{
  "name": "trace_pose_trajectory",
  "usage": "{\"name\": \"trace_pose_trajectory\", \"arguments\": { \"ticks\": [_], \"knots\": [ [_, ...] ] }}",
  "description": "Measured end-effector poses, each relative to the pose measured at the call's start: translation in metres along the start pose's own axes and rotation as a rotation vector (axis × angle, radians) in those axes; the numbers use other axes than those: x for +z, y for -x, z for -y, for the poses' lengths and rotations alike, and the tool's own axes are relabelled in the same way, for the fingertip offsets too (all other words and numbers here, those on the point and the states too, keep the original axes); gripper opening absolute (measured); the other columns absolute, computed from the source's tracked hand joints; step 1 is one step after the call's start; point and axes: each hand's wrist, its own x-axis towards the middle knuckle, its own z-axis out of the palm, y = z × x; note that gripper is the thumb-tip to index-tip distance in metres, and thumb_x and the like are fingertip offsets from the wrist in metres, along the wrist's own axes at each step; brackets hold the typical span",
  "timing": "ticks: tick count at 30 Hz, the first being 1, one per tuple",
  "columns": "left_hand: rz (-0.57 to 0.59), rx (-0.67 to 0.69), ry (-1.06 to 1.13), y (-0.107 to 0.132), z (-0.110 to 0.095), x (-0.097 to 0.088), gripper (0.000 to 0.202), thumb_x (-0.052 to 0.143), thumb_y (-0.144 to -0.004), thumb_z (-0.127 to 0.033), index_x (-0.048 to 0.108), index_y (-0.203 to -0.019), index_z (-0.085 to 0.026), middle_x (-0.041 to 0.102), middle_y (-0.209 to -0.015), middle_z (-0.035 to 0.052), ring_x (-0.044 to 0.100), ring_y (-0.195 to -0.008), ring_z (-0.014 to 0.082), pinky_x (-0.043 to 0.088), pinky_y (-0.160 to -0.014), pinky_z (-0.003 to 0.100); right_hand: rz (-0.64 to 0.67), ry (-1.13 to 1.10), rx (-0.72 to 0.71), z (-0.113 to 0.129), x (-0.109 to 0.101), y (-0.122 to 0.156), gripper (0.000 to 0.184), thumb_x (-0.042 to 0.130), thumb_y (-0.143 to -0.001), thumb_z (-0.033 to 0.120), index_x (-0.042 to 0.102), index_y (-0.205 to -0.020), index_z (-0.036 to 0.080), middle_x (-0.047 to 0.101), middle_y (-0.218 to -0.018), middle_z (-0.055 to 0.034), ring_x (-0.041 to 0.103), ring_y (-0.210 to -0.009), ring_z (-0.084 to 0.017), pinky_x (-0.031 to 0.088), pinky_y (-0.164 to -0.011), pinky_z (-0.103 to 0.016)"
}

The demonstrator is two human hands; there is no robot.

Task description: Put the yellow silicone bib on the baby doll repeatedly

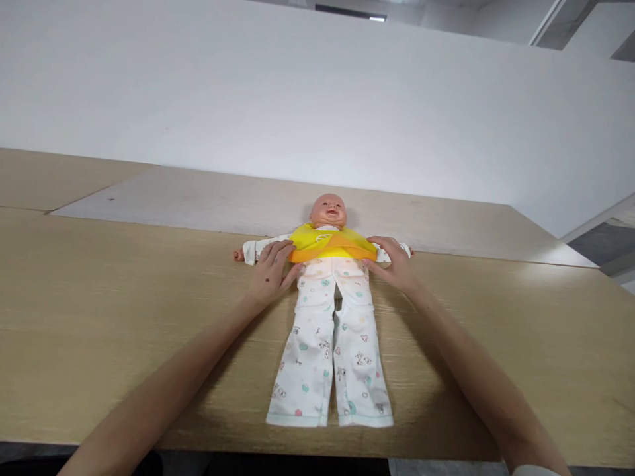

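A baby doll (328, 209) lies on its back with its head away from me and its arms out to the sides. It wears a white printed top and long white printed pants (317, 350). Over its chest is a yellow bib (310, 246) with an orange lower edge, which ripples in the middle. My left hand (272, 272) is closed on the bib's left edge, thumb below and fingers above. On the opposite edge, my right hand (395, 266) grips the bib the same way. The fingertips partly hide both edges.
The doll rests on a wooden table (124, 317), its pant legs reaching toward the near edge. A pale board strip (208, 198) runs along the back, below a white wall (297, 99).
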Motion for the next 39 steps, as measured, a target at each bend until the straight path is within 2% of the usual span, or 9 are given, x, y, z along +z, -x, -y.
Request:
{"name": "trace_pose_trajectory", "arguments": {
  "ticks": [5,13,25,30,39],
  "knots": [
    [0.029,-0.062,0.012,0.000,0.000,0.001,0.038,0.052,-0.094,-0.032,0.051,-0.129,-0.017,0.060,-0.131,0.0168,0.053,-0.124,0.0294,0.044,-0.107,0.049,0.000,0.002,0.030,-0.004,0.003,0.002,0.049,0.061,-0.087,0.051,0.056,-0.125,0.020,0.062,-0.123,-0.0077,0.059,-0.114,-0.022,0.052,-0.097,-0.039],
    [0.038,-0.027,-0.006,0.000,-0.001,0.000,0.042,0.051,-0.096,-0.032,0.047,-0.134,-0.014,0.062,-0.128,0.0168,0.055,-0.120,0.0296,0.044,-0.105,0.048,0.014,0.016,0.072,-0.007,0.006,0.004,0.053,0.061,-0.087,0.054,0.055,-0.127,0.020,0.062,-0.122,-0.0080,0.059,-0.113,-0.022,0.052,-0.096,-0.040],
    [0.074,-0.097,0.030,0.001,-0.001,0.002,0.055,0.055,-0.093,-0.039,0.042,-0.141,-0.016,0.059,-0.134,0.0166,0.054,-0.125,0.0315,0.043,-0.107,0.050,0.021,0.016,0.111,-0.006,0.005,0.004,0.056,0.060,-0.086,0.057,0.054,-0.128,0.020,0.060,-0.125,-0.0091,0.058,-0.116,-0.023,0.052,-0.099,-0.041],
    [0.040,-0.096,-0.011,0.004,0.003,0.005,0.062,0.058,-0.091,-0.042,0.040,-0.142,-0.012,0.060,-0.133,0.0196,0.054,-0.124,0.0340,0.046,-0.104,0.051,0.026,-0.008,0.137,-0.008,0.006,0.005,0.064,0.061,-0.085,0.058,0.048,-0.136,0.021,0.056,-0.134,-0.0104,0.057,-0.121,-0.024,0.051,-0.101,-0.042],
    [0.036,-0.126,-0.015,0.008,0.008,0.011,0.069,0.059,-0.090,-0.046,0.033,-0.147,-0.017,0.058,-0.136,0.0199,0.054,-0.127,0.0352,0.047,-0.103,0.052,0.026,-0.095,0.203,-0.008,0.008,0.004,0.080,0.063,-0.081,0.062,0.036,-0.144,0.019,0.048,-0.143,-0.0135,0.056,-0.123,-0.026,0.054,-0.095,-0.043]
  ]
}}
